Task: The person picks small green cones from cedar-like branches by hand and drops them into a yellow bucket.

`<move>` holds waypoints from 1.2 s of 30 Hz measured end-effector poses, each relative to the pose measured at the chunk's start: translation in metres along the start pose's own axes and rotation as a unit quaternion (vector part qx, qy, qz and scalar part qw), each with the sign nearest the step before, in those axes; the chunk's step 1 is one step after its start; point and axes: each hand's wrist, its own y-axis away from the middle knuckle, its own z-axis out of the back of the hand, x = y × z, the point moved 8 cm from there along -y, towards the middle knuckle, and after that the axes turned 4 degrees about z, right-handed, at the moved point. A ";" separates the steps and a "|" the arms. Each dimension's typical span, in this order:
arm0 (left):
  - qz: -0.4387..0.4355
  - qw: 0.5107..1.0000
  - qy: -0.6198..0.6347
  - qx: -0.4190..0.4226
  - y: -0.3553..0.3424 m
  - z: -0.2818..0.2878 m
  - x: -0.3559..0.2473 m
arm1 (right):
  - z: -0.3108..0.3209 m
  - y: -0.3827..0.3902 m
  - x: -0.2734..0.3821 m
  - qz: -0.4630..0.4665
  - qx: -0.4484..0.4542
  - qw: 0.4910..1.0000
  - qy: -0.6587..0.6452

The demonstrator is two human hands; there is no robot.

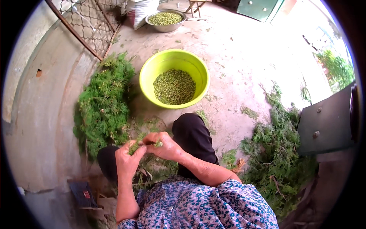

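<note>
Both my hands meet above my left knee, around a small green sprig [134, 148] with feathery leaves. My left hand [127, 157] is closed on the sprig, which sticks up past its fingers. My right hand [162, 145] pinches at it from the other side, and a pale green tip [158, 144] shows beside its fingers; what exactly lies between the fingertips is hidden. Beyond my knees stands a yellow-green plastic basin [146, 89], its bottom covered with small round green seed cones or berries [174, 87].
Leafy green branches [103, 107] are heaped at the left by the wall. Another branch pile [274, 149] lies at the right, beside a dark green cabinet [326, 120]. At the back stand a metal bowl [166, 27] of green pieces, a white sack [144, 11] and a wooden stool [196, 8].
</note>
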 end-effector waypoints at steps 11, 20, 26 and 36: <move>0.008 0.994 0.079 -0.069 -0.004 0.022 0.020 | -0.012 -0.001 -0.052 -0.191 -0.087 0.908 -0.363; -0.047 0.993 0.010 -0.107 0.003 0.036 0.044 | -0.018 -0.005 -0.039 -0.102 -0.082 0.905 -0.404; -0.037 0.996 -0.007 -0.077 0.005 0.025 0.044 | -0.029 -0.006 -0.047 -0.161 -0.063 0.900 -0.401; 0.072 0.994 -0.081 0.008 0.020 0.021 0.070 | -0.027 -0.012 -0.041 -0.045 -0.076 0.985 -0.151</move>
